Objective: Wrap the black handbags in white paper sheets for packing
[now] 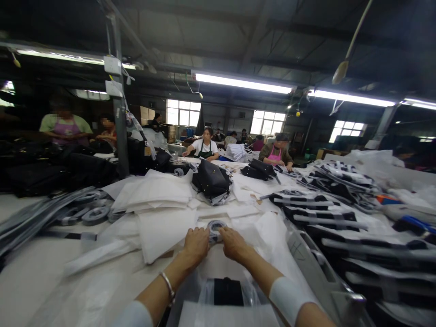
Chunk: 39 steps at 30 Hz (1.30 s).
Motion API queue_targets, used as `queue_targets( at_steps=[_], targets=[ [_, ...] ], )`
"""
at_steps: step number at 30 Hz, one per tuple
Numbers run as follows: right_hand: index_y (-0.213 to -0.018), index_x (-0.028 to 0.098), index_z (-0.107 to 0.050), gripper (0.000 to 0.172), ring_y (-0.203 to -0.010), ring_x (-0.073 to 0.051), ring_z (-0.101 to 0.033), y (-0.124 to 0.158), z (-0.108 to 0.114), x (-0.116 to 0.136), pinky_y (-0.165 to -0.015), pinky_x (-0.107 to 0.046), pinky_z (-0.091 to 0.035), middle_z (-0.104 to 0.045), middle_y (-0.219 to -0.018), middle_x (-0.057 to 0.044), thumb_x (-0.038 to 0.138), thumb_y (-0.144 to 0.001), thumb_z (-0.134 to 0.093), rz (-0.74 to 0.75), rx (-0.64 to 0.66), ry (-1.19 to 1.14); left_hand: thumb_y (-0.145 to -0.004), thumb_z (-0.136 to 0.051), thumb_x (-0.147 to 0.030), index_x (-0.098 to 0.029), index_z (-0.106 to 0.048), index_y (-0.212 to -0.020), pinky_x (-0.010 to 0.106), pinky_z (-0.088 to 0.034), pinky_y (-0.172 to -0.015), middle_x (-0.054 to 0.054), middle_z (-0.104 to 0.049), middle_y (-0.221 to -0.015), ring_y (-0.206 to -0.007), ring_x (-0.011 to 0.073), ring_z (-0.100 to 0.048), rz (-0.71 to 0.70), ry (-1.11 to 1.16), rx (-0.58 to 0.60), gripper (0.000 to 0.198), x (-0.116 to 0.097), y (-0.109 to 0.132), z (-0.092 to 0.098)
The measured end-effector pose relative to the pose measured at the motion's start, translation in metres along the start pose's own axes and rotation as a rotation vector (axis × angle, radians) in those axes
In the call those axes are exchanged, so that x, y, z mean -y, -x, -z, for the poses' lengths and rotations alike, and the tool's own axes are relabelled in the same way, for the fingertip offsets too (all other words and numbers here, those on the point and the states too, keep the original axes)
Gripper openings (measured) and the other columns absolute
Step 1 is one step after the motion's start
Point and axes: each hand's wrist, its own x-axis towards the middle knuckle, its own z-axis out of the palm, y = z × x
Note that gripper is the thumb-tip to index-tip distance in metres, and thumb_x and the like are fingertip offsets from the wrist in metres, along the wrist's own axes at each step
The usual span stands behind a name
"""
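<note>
In the head view, pale sheets (160,190) are lying stacked beyond the left hand (197,245), their near edges stopping just short of it, while a grey plastic rim (303,256) is running alongside the right forearm and bounding the space on that side. The pale tabletop (112,284) is stretching out to the left of the left forearm. Between the hands, a coiled strap in grey wrapping (217,225) is sitting at the fingertips, with the right hand (234,244) flanking it opposite the left. Both hands' fingers are resting curled at its sides, but their tips are partly hidden, so one cannot tell whether they are clamped on it. Nearer the body, clear plastic wrapping (251,297) is covering a black piece (227,291). What the grey rim is enclosing is unclear. Black bundles with pale-wrapped straps (323,218) are lying in rows beyond it, more wrapped coils (95,215) are lying at far left, and a black bag (211,178) is standing ahead of the hands.
</note>
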Motion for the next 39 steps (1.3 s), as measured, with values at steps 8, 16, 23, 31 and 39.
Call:
queue_targets(
  at_steps=[8, 16, 23, 31, 39],
  targets=[
    [-0.096, 0.017, -0.070, 0.023, -0.107, -0.031, -0.060, -0.047, 0.005, -0.023, -0.095, -0.041, -0.044, -0.069, -0.105, -0.011, 0.013, -0.073, -0.068, 0.054, 0.186, -0.200, -0.094, -0.058, -0.022, -0.020, -0.060, -0.123, 0.043, -0.047, -0.100, 0.009, -0.067, -0.123, -0.114, 0.0251, -0.062, 0.028, 0.234, 0.027, 0.029, 0.028, -0.036, -0.030],
    [-0.110, 0.017, -0.064, 0.041, -0.069, -0.015, -0.064, -0.038, 0.030, -0.048, -0.062, -0.025, -0.051, -0.071, -0.097, -0.008, 0.050, -0.090, -0.051, 0.148, 0.575, -0.670, -0.083, -0.055, -0.023, -0.021, -0.066, -0.110, 0.023, -0.049, -0.083, -0.001, -0.073, -0.103, -0.095, 0.0182, -0.067, -0.127, 0.562, 0.068, 0.029, 0.061, -0.036, -0.018],
    [-0.114, 0.014, -0.065, 0.049, -0.081, -0.019, -0.065, -0.026, 0.009, -0.060, -0.071, -0.029, -0.053, -0.070, -0.103, -0.011, 0.053, -0.086, -0.057, 0.001, 0.395, -0.605, -0.091, -0.050, -0.038, -0.019, -0.061, -0.123, 0.030, -0.045, -0.100, 0.007, -0.066, -0.129, -0.117, 0.0240, -0.061, -0.086, 0.510, 0.132, 0.039, 0.065, -0.030, -0.047],
    [-0.098, 0.016, -0.074, 0.022, -0.095, -0.026, -0.067, -0.015, -0.013, -0.041, -0.082, -0.031, -0.045, -0.074, -0.099, -0.011, 0.022, -0.079, -0.066, -0.114, 0.114, -0.215, -0.088, -0.068, -0.036, -0.016, -0.059, -0.125, 0.045, -0.047, -0.100, 0.012, -0.064, -0.122, -0.116, 0.0285, -0.060, -0.053, 0.183, 0.120, 0.042, 0.016, -0.038, -0.052],
    [-0.111, 0.013, -0.070, 0.027, -0.111, -0.028, -0.063, -0.002, 0.000, -0.018, -0.097, -0.037, -0.044, -0.070, -0.115, -0.017, 0.018, -0.085, -0.061, -0.165, -0.042, -0.174, -0.097, -0.061, -0.037, -0.016, -0.061, -0.118, 0.044, -0.055, -0.089, 0.008, -0.064, -0.117, -0.101, 0.0223, -0.064, -0.056, -0.055, 0.144, 0.030, -0.012, -0.045, -0.051]
  ],
)
